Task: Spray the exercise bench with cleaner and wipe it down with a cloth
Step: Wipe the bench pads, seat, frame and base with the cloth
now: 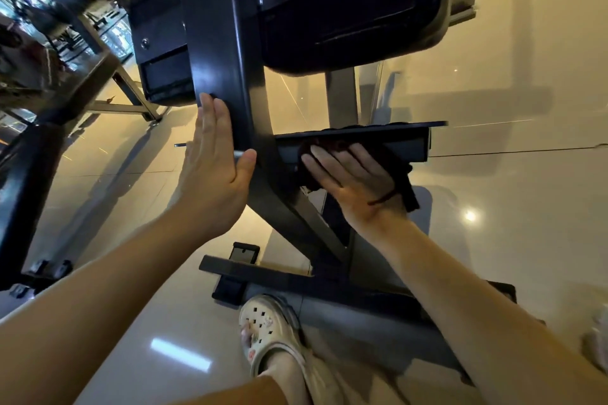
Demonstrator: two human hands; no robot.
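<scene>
I look at the underside of a black exercise bench [217, 43] with its padded seat [355, 10] above. My left hand [214, 161] lies flat with straight fingers against the bench's black upright post. My right hand [352, 181] presses a dark cloth [391, 158] with straight fingers against the underside of a flat metal bracket [394, 138] that juts from the frame. Part of the cloth hangs down beside my wrist. No spray bottle is in view.
The bench's base bar [296, 279] lies on the glossy tiled floor [131, 207]. My foot in a white clog [266, 335] stands just in front of it. Other gym machines [49, 76] stand to the left.
</scene>
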